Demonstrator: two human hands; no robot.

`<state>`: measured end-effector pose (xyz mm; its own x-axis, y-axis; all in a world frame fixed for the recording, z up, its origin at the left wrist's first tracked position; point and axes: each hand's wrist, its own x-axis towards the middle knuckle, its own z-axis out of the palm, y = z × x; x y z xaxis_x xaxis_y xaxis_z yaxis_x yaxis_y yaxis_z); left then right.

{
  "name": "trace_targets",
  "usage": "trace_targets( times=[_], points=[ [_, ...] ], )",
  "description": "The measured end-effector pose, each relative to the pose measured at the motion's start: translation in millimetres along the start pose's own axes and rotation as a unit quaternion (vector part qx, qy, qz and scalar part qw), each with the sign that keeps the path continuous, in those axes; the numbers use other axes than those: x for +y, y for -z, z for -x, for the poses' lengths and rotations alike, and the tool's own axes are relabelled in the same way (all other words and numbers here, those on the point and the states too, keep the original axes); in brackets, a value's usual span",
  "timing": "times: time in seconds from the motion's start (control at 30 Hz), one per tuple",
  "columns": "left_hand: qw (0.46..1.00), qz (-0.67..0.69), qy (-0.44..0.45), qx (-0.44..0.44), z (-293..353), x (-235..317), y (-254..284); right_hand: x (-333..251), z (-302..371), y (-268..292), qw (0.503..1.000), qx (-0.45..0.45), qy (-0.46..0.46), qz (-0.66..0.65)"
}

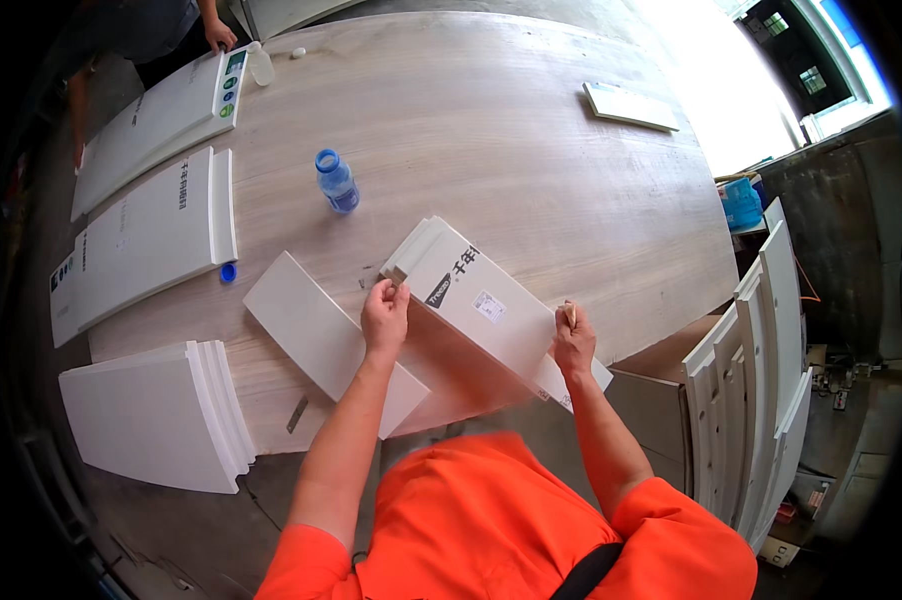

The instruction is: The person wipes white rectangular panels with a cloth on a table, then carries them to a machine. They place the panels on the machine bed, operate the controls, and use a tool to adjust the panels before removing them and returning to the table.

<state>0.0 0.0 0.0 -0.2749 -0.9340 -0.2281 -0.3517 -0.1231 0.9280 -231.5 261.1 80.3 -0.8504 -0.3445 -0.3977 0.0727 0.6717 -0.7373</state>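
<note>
A stack of narrow white boards (501, 305) lies slantwise on the wooden table in front of me, with dark print and a small paper label on its top face. At its far left corner, my left hand (384, 320) has its fingers closed on the board edge, beside a small grey-brown patch. My right hand (574, 345) is closed over the near right part of the stack. A small pale tan thing shows at the top of that fist, too small to name. A plain white board (321, 325) lies under my left forearm.
An open blue plastic bottle (338, 182) stands beyond the stack, its blue cap (228, 272) farther left. Printed white panels (151, 240) and stacked boards (151, 410) line the left side. Another person's hand (219, 36) touches a far-left panel. Boards (751, 370) lean at right.
</note>
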Motion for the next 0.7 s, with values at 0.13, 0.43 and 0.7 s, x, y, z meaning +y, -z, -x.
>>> trace_targets(
  times=[0.13, 0.43, 0.7],
  points=[
    [0.998, -0.051, 0.015, -0.025, -32, 5, -4, 65, 2, -12, 0.977, 0.125, 0.114, 0.127],
    [0.96, 0.201, 0.158, -0.116, 74, -5, 13, 69, 21, -11, 0.966, 0.111, 0.186, 0.138],
    [0.885, 0.285, 0.342, -0.136, 103, 120, 40, -12, 2, 74, 0.985, -0.116, -0.089, -0.093]
  ],
)
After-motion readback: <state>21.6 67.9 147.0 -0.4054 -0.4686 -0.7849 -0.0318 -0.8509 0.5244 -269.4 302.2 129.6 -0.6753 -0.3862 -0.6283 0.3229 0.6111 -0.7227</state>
